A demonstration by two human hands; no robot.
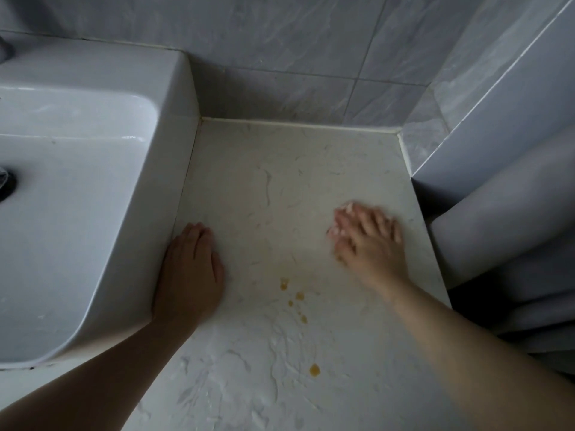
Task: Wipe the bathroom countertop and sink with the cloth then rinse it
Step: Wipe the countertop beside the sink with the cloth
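Marble countertop [264, 181] fills the middle, with the sink [93, 213] at nine o'clock. Left hand [189, 275] lies flat beside it, fingers straight. Right hand [367, 241], blurred at three o'clock, presses spread fingers on what seems a pale cloth [343, 209]. Yellow spots [315, 370] lie at six.

I see the sink [77, 181] left of the bare worktop [264, 169], with the wall [280, 57] behind. My left hand [189, 269] rests beside the sink and my right hand [367, 241] near the right edge. The spots [298, 297] lie between them, nearer me.

bathroom | white sink [93, 188] | marbled countertop [280, 188] | grey wall tiles [295, 57]
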